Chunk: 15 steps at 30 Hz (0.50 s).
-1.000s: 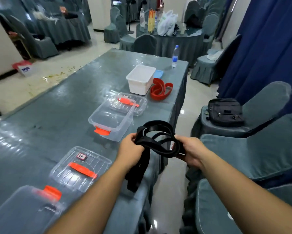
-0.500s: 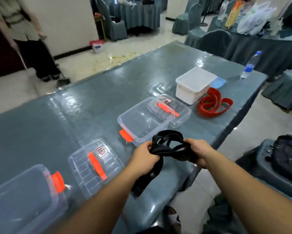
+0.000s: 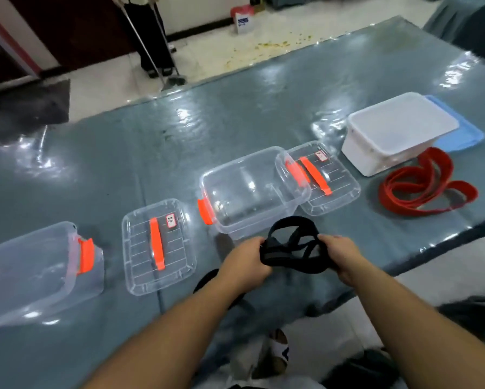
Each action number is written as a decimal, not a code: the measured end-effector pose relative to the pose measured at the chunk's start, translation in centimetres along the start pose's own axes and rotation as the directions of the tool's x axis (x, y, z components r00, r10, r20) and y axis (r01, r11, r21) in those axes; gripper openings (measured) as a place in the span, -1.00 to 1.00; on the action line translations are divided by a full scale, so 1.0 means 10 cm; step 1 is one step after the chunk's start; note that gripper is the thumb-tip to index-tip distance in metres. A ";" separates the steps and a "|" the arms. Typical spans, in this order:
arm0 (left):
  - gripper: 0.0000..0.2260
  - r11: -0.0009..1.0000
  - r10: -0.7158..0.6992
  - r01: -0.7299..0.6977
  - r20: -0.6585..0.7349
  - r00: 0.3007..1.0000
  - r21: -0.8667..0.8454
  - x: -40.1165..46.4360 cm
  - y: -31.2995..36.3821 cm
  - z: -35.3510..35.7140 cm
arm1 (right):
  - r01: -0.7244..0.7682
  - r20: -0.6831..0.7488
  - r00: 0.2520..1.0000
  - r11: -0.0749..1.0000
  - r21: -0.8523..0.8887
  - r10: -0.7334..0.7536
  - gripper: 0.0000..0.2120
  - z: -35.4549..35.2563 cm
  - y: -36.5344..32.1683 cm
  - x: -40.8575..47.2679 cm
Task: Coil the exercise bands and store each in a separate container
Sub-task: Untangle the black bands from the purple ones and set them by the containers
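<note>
two hands hold one black band [image 3: 292,249] over the near edge of the table [image 3: 123,153]. the left hand [image 3: 247,261] has its fingers curled round one end of the bundle, and the right hand [image 3: 338,258] grips the other end the same way. the band is flat, matte rubber, gathered into a few loose overlapping loops between the fists, and one slack length of it hangs down below the left wrist.

the table wears a grey-blue cloth under a clear, shiny plastic sheet that wrinkles and throws back the light.

three containers stand along it. the middle clear box [image 3: 252,192] is see-through plastic with rounded corners and an orange latch on its left end; it sits just beyond the hands. the left clear box [image 3: 30,270], of the same make with an orange latch, sits at the left edge of the view. the white tub [image 3: 396,130] is opaque, rectangular and matte, and it rests on a flat blue lid [image 3: 466,133].

two clear lids lie flat, each ribbed and carrying an orange handle strip and a small sticker: the left lid [image 3: 158,248] between the two clear boxes, the right lid [image 3: 331,178] tucked partly under the middle box's right end.

one red band [image 3: 426,189], smooth flat rubber, lies in loose loops on the table in front of the white tub, well apart from the black one.
</note>
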<state>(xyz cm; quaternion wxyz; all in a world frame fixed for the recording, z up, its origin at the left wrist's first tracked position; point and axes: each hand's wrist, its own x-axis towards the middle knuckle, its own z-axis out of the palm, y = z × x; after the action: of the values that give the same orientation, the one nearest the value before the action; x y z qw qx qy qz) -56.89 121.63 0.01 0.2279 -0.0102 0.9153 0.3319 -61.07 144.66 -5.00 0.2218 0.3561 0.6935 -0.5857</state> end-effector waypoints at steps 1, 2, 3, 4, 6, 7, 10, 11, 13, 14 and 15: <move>-0.78 1.000 0.007 -0.007 -0.003 1.000 0.016 0.07 0.04 0.06 | 0.029 -0.016 0.999 0.999 -0.028 -0.030 -0.83 -0.03 0.02 0.08; -0.81 0.999 0.011 -0.010 -0.008 1.000 0.036 0.14 0.07 0.12 | 0.051 -0.019 0.998 0.997 -0.055 -0.052 -0.80 -0.05 0.04 0.15; -0.80 0.998 0.010 -0.010 -0.010 1.000 0.068 0.20 0.08 0.18 | 0.065 -0.019 0.998 0.995 -0.080 -0.067 -0.75 -0.06 0.07 0.21; -0.73 0.993 0.015 -0.014 -0.009 1.000 0.116 0.26 0.06 0.24 | 0.079 -0.026 0.996 0.991 -0.104 -0.082 -0.71 -0.06 0.09 0.26; -0.47 0.960 0.034 -0.031 -0.008 0.999 0.279 0.32 -0.05 0.34 | 0.100 -0.055 0.992 0.982 -0.159 -0.110 -0.67 -0.05 0.14 0.35; -0.39 0.938 0.043 -0.032 -0.023 0.999 0.344 0.32 -0.12 0.39 | 0.105 -0.064 0.991 0.977 -0.185 -0.119 -0.65 -0.05 0.16 0.38; -0.38 0.895 0.077 -0.036 -0.074 0.994 0.444 0.20 -0.32 0.50 | 0.082 -0.076 0.990 0.933 -0.350 -0.116 -0.58 -0.03 0.22 0.46; -0.42 0.886 0.079 -0.030 -0.088 0.993 0.462 0.17 -0.38 0.52 | 0.059 -0.097 0.989 0.889 -0.455 -0.115 -0.56 -0.04 0.25 0.48; -0.52 0.881 0.060 -0.008 -0.095 0.994 0.474 0.10 -0.48 0.54 | 0.024 -0.131 0.983 0.804 -0.594 -0.126 -0.54 -0.06 0.27 0.49; -0.57 0.882 0.044 0.005 -0.091 0.995 0.470 0.08 -0.51 0.53 | 0.020 -0.132 0.984 0.797 -0.604 -0.124 -0.54 -0.07 0.27 0.50; -0.60 0.885 0.025 0.016 -0.083 0.996 0.466 0.06 -0.54 0.52 | 0.019 -0.132 0.984 0.803 -0.595 -0.121 -0.55 -0.09 0.27 0.51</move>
<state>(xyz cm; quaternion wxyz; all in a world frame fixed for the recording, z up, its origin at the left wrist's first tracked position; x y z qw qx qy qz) -54.40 120.66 -7.03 0.1829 0.0325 0.9773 0.1021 -62.26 146.88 -10.24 0.2422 0.2900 0.8698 -0.3173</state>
